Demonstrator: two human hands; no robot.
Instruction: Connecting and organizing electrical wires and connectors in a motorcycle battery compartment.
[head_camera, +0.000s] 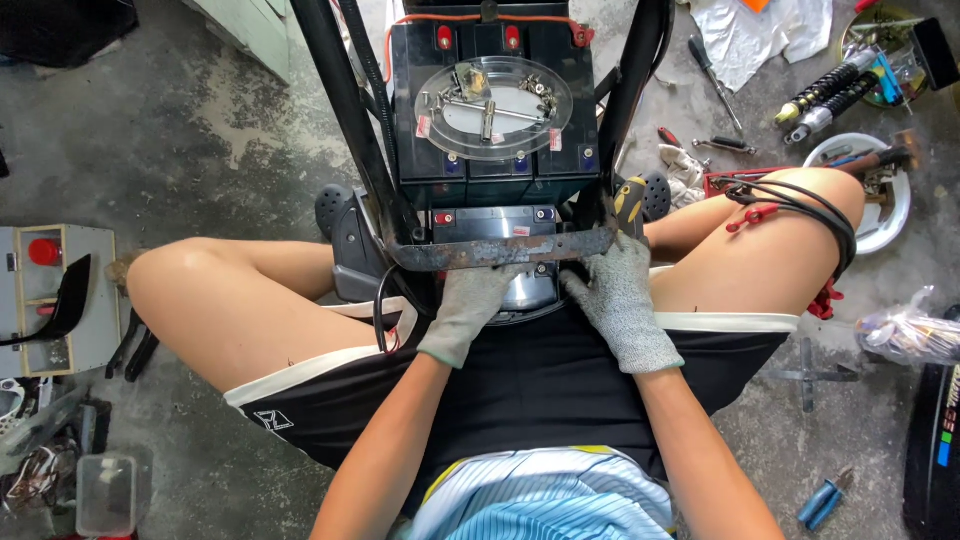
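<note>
Gripping the rusty metal crossbar (500, 250) low on the frame between the knees, the gloved left hand (468, 310) and right hand (622, 300) curl closed around it; it looks stiff, rough, likely heavy.

grey speckled knit gloves on left hand (470, 305) and right hand (620, 300) | rust-brown flat metal bar (500, 250), frame centre | black box-shaped batteries (490, 165) with red caps, upper centre | black shorts (520, 380) with white trim | pale blue striped shirt (545, 500), bottom | blue-handled pliers (825, 497), lower right | grey concrete floor (200, 130)
</note>
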